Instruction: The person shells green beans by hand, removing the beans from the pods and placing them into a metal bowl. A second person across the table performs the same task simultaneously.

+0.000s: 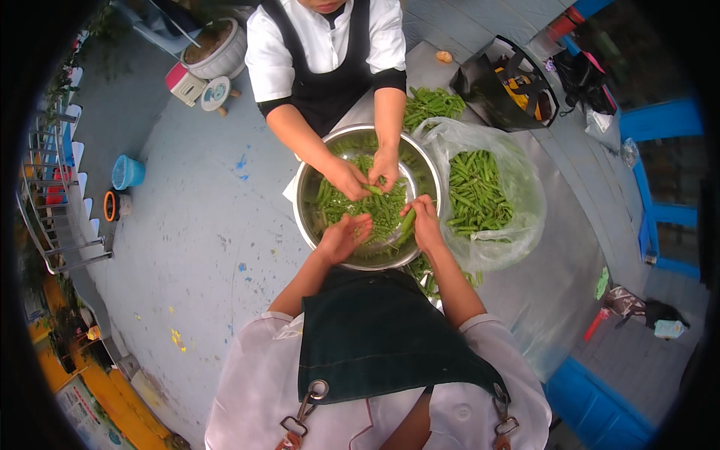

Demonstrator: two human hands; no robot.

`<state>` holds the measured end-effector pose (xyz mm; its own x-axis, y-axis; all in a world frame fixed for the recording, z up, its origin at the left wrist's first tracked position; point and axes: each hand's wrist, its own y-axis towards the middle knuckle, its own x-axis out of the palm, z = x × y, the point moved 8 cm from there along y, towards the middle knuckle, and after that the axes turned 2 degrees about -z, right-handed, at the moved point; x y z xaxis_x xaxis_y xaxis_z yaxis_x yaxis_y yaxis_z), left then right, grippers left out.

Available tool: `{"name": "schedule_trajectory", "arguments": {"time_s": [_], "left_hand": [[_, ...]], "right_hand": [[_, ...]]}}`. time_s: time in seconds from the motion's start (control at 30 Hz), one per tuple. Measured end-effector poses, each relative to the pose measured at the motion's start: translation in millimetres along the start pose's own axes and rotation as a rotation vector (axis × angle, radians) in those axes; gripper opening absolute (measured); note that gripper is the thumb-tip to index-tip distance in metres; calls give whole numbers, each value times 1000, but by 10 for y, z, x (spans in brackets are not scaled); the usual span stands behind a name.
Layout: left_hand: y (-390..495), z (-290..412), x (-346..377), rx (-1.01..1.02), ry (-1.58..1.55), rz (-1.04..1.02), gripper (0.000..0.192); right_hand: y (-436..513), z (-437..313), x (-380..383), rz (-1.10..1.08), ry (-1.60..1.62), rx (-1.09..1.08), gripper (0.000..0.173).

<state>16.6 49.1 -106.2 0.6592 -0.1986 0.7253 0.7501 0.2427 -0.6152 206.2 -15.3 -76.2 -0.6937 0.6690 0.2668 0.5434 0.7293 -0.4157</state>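
Observation:
A wide stainless steel bowl (302, 216) stands before me, with green pea pods and loose peas (388, 216) inside. My left hand (344, 237) is over the bowl's near left part, palm turned up and fingers apart, with no pod visible in it. At the near right rim, my right hand (424, 220) holds a green pea pod (408, 223) between thumb and fingers. Just beyond my hands, a co-worker's two hands (368, 177) hold another pod over the bowl. To the right, a clear plastic bag (526, 197) lies spread open around many pods (478, 191).
The co-worker (332, 45) faces me across the bowl. More pods (433, 107) lie behind the bag, and some (424, 275) by the bowl's near right side. A black bag (478, 84) stands at the back right of the metal table (557, 242). A blue bucket (127, 172) is on the floor at left.

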Motion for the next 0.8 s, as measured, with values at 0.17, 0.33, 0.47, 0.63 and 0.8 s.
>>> {"name": "schedule_trajectory", "arguments": {"time_s": [0.17,0.33,0.47,0.63,0.8], "left_hand": [[-310,476,640,124,-179,-278,64],[-495,666,950,170,-193,-317,59],[-527,692,900,206,-31,-264,51],[-394,594,449,236,261,38,56],[-356,589,177,471,1057,404,48]], "right_hand": [[17,271,104,-134,-872,11,15],[-151,806,686,-627,-1434,-69,23],[-80,1152,735,-727,-1612,25,20],[-56,1017,693,-679,-1453,-70,19],[-41,521,522,-419,-966,15,24]]}}
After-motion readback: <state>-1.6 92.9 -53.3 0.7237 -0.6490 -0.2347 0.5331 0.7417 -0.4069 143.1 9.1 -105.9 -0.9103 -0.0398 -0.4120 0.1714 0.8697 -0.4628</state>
